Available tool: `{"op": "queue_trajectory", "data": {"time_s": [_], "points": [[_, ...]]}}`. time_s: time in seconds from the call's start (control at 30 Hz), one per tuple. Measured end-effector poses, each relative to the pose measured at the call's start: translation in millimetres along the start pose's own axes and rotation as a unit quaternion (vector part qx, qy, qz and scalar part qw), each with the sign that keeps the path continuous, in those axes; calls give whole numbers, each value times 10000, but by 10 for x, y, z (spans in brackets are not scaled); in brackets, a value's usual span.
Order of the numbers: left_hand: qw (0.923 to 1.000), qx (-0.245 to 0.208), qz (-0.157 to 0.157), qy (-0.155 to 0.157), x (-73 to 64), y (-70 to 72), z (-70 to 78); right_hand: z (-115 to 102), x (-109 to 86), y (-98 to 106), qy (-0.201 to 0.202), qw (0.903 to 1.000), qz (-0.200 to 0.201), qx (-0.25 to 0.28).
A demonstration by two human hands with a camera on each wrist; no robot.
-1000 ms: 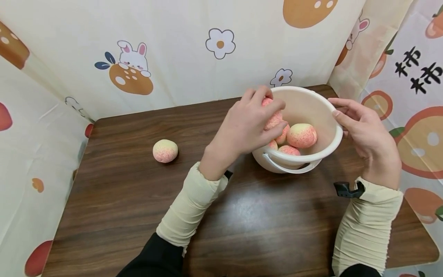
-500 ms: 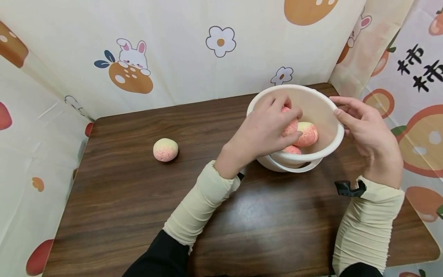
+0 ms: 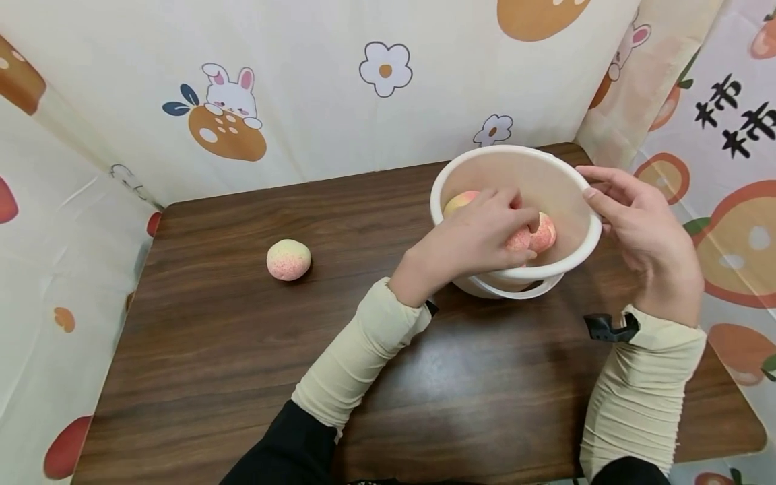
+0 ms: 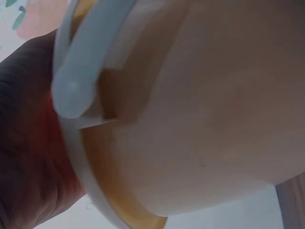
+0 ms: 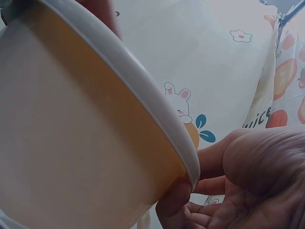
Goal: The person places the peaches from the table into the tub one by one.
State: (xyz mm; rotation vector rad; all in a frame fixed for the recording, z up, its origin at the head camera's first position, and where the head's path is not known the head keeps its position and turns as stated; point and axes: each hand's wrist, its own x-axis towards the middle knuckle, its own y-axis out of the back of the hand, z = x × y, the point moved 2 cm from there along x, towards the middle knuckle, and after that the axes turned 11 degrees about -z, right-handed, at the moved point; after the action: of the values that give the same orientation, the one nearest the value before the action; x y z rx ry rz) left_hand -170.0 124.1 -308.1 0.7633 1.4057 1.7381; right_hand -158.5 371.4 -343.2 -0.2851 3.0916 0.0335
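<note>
In the head view, my left hand (image 3: 481, 232) reaches over the rim into a white bucket (image 3: 512, 153), its fingers curled round a pink speckled peach (image 3: 517, 240). Beside that peach lies another peach (image 3: 544, 233), and part of a yellow-pink peach (image 3: 461, 201) shows behind the hand. My right hand (image 3: 639, 225) pinches the bucket's right rim between thumb and fingers. The right wrist view shows this grip, with the right hand (image 5: 252, 179) at the rim. In the left wrist view, the bucket wall (image 4: 214, 105) hides the left fingers.
A single yellow-pink peach (image 3: 288, 260) lies on the brown wooden table (image 3: 230, 350), left of the bucket. The bucket's handle (image 3: 521, 291) hangs down at the front. Printed curtains (image 3: 315, 87) stand along the back and sides.
My left hand has moved right and down, carrying its peach deeper into the bucket. A peach behind the hand has come into sight. My right hand keeps its hold on the rim.
</note>
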Motion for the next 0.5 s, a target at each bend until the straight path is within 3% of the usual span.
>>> {"op": "queue_trajectory", "data": {"time_s": [0.27,0.5], "points": [[9927,-746,-907,-292,114,-61,25,35,-89,28,-232,9997,-21,-8],[9829,-1198,-1332,-438,185,-15,-65,20,-21,-2,-11,9992,-79,391]]}}
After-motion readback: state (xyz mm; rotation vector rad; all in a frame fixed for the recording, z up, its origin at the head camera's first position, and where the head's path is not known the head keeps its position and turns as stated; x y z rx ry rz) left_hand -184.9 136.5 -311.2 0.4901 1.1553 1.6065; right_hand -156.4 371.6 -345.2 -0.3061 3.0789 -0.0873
